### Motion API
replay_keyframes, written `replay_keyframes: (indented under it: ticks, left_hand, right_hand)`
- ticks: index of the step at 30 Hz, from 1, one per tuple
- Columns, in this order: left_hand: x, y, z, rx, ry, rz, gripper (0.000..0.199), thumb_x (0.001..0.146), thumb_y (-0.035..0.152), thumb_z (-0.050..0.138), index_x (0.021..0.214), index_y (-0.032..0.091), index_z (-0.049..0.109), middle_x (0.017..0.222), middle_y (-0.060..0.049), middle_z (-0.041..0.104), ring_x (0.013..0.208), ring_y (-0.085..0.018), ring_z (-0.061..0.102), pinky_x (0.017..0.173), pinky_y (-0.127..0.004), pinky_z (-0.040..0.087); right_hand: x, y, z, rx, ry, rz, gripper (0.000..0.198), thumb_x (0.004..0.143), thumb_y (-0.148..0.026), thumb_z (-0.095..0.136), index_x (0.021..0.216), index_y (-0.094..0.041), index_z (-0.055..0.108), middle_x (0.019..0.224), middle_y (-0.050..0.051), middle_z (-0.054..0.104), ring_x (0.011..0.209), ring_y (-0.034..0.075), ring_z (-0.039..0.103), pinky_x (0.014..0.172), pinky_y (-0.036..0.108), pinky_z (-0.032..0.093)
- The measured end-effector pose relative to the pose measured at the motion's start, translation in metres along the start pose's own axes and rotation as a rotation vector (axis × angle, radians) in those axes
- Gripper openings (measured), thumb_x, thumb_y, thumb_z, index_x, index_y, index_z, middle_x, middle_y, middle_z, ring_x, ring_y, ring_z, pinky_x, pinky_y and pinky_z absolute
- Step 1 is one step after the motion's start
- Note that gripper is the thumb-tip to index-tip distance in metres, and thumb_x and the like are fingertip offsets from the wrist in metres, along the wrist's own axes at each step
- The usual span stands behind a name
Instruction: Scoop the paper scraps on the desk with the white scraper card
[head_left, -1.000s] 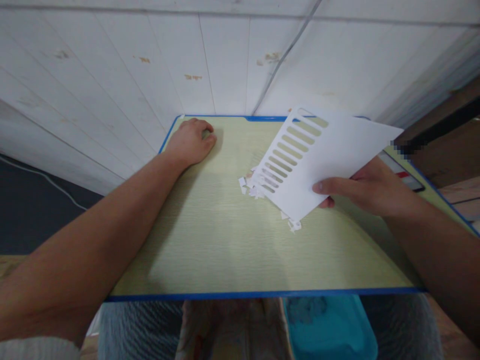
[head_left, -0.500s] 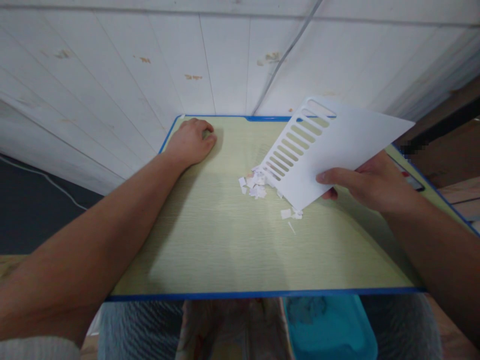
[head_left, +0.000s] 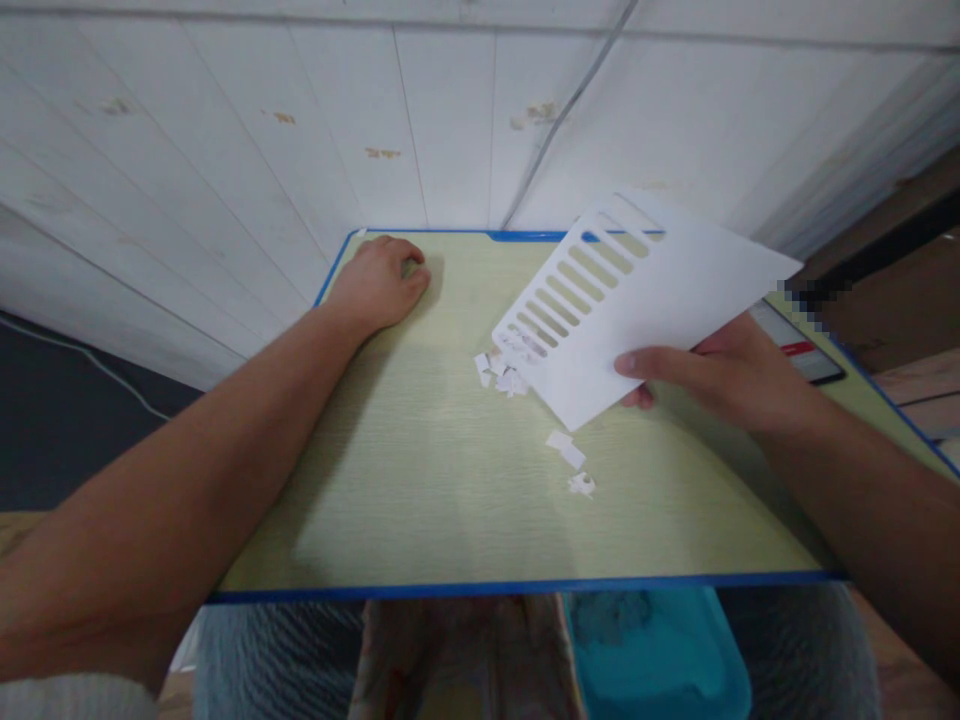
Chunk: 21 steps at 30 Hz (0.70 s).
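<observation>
My right hand (head_left: 720, 375) grips a stiff white slotted sheet (head_left: 637, 310) by its near right edge, thumb on top. A row of rounded slots runs along the sheet's left side. The sheet is tilted over the table, its left corner covering part of a small heap of white paper scraps (head_left: 511, 381). Several more loose scraps (head_left: 568, 450) lie nearer to me, in front of the sheet's lower corner. Toward the far left corner of the table, my left hand (head_left: 381, 283) rests with its fingers loosely curled in, and no object shows in it.
The pale green table (head_left: 405, 480) has a blue rim and meets a white plank wall (head_left: 457, 130). A grey cable (head_left: 570, 105) runs down the wall. Behind my right wrist lies a flat dark-edged object (head_left: 806, 350). Below the front edge are a blue tray (head_left: 675, 660) and a bag-like container (head_left: 465, 660).
My right hand has shifted the slotted sheet slightly left and toward me. The loose scraps by its lower corner have moved nearer to me and spread. My left hand stays in place.
</observation>
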<state>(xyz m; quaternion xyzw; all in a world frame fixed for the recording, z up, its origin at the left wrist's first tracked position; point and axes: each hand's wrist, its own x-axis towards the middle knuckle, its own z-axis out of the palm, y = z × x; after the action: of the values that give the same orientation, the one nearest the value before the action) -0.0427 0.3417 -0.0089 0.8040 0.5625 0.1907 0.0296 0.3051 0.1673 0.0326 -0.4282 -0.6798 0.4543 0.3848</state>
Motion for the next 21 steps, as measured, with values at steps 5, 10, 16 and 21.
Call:
replay_keyframes:
  ticks: [5,10,16,21]
  left_hand:
    - [-0.0026,0.0040,-0.0028,0.004,-0.009,-0.018,0.037,0.107,0.043,0.053,0.126,0.021,0.075,0.145,-0.009,0.075,0.138,-0.031,0.061,0.129,-0.050,0.045]
    - [-0.0017,0.0024,-0.0018,0.016,-0.008,-0.018,0.036,0.107,0.040,0.054,0.128,0.019,0.075,0.146,-0.008,0.075,0.139,-0.029,0.061,0.129,-0.047,0.045]
    - [0.0013,-0.0005,0.0017,0.014,0.001,-0.022,0.036,0.105,0.043,0.053,0.125,0.026,0.077,0.144,-0.010,0.074,0.138,-0.032,0.063,0.128,-0.050,0.046]
    - [-0.0018,0.0028,-0.0022,0.023,-0.035,-0.022,0.040,0.108,0.043,0.050,0.131,0.019,0.072,0.147,-0.009,0.072,0.137,-0.028,0.059,0.129,-0.046,0.042]
  right_hand:
    - [0.0004,0.0001,-0.0023,-0.014,-0.040,0.007,0.021,0.090,-0.029,0.087,0.075,-0.021,0.076,0.064,0.001,0.073,0.053,0.018,0.067,0.050,0.030,0.056]
    - [-0.0026,-0.0027,-0.0026,0.018,-0.127,0.094,0.020,0.087,-0.032,0.090,0.078,-0.020,0.076,0.065,0.002,0.075,0.053,0.019,0.069,0.049,0.029,0.058]
    - [-0.0054,-0.0046,-0.0052,0.006,-0.200,0.139,0.016,0.089,-0.026,0.089,0.079,-0.020,0.077,0.067,0.003,0.077,0.056,0.019,0.073,0.050,0.027,0.060]
    - [-0.0084,-0.0048,-0.0051,0.046,-0.277,0.161,0.018,0.090,-0.026,0.089,0.080,-0.021,0.075,0.068,0.003,0.077,0.057,0.019,0.075,0.053,0.025,0.062]
